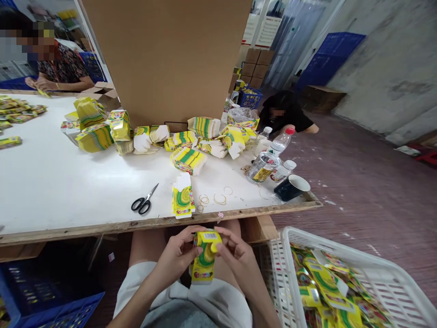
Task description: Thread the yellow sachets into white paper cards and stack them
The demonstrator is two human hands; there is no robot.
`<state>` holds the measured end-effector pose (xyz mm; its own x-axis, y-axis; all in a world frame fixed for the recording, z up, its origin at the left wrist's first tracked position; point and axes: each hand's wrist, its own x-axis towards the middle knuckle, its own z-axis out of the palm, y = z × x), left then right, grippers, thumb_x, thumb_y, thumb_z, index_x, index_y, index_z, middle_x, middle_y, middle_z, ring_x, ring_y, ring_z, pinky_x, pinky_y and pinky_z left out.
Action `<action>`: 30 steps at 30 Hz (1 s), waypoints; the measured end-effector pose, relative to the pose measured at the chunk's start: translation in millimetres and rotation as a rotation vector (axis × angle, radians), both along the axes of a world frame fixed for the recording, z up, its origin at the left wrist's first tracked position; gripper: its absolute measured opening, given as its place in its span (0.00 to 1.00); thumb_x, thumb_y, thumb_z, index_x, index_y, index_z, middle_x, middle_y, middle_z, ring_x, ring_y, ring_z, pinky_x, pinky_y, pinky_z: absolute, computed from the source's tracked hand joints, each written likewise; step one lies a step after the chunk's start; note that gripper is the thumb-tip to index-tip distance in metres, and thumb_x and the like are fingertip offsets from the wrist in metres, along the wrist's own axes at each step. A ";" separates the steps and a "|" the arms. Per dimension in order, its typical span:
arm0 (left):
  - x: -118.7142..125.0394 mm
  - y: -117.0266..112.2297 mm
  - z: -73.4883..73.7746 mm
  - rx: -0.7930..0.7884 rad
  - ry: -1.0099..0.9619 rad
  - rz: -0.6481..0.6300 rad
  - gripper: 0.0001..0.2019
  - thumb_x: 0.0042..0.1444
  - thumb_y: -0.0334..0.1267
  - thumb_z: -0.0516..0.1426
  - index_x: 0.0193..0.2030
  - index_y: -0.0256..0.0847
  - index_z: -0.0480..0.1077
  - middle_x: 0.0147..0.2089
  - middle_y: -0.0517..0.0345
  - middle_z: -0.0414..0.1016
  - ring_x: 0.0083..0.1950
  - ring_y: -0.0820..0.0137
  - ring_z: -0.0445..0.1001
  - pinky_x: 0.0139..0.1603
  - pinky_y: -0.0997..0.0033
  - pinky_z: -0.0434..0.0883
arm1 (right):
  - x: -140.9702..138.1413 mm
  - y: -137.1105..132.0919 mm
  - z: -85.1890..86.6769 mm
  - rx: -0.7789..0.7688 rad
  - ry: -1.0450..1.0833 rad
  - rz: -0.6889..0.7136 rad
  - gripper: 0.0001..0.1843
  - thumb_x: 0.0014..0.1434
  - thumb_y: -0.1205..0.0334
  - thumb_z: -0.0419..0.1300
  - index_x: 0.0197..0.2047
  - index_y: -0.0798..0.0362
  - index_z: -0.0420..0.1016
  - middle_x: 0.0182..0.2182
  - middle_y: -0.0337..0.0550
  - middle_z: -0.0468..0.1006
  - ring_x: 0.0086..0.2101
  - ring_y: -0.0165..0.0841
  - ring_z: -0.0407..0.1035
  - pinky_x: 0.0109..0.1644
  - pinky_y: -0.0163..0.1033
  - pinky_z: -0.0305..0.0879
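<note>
Above my lap, in front of the table edge, I hold a small yellow and green carton [204, 266] with a barcode on its upper end. My left hand [182, 248] grips its left side, thumb across the front. Closed on the upper right side of the same carton is my right hand [235, 248], with a bright yellow patch at its thumb tip that I cannot make out. On the table just beyond lie flat yellow cartons [183, 197] with white flaps. Black-handled scissors [145, 200] rest left of them, and several rubber bands [204, 199] lie to the right.
Bundled cartons [94, 136] line the back of the white table [51, 182], before a tall cardboard sheet [164, 59]. Bottles, a clear jar [262, 167] and a dark mug [292, 187] stand right. A white basket [385, 273] holds cartons. Two other people sit beyond the table.
</note>
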<state>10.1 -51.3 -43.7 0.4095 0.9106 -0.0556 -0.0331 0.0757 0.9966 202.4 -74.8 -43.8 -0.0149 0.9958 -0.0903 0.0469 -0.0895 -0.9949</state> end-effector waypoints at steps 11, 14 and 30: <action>4.5 -5.5 5.2 -0.167 -0.130 -0.050 0.26 0.58 0.41 0.61 0.62 0.39 0.65 0.50 0.46 0.80 0.49 0.61 0.78 0.47 0.68 0.72 | -13.2 0.8 -1.4 0.025 -0.340 0.040 0.21 0.55 0.62 0.58 0.53 0.50 0.66 0.26 0.34 0.70 0.25 0.31 0.65 0.30 0.34 0.61; 5.9 -4.8 7.3 -0.168 -0.103 -0.021 0.24 0.57 0.41 0.62 0.59 0.39 0.66 0.48 0.47 0.81 0.47 0.62 0.79 0.47 0.68 0.73 | -12.8 1.6 1.6 0.025 -0.407 0.001 0.19 0.54 0.65 0.59 0.50 0.51 0.66 0.19 0.28 0.65 0.20 0.29 0.60 0.26 0.32 0.56; 78.0 41.7 3.0 0.220 0.294 -0.159 0.21 0.59 0.44 0.58 0.58 0.43 0.67 0.64 0.47 0.70 0.63 0.57 0.70 0.65 0.52 0.66 | 83.2 -104.4 3.3 0.337 -0.937 -1.346 0.10 0.58 0.57 0.65 0.41 0.51 0.73 0.41 0.49 0.74 0.47 0.45 0.66 0.58 0.56 0.55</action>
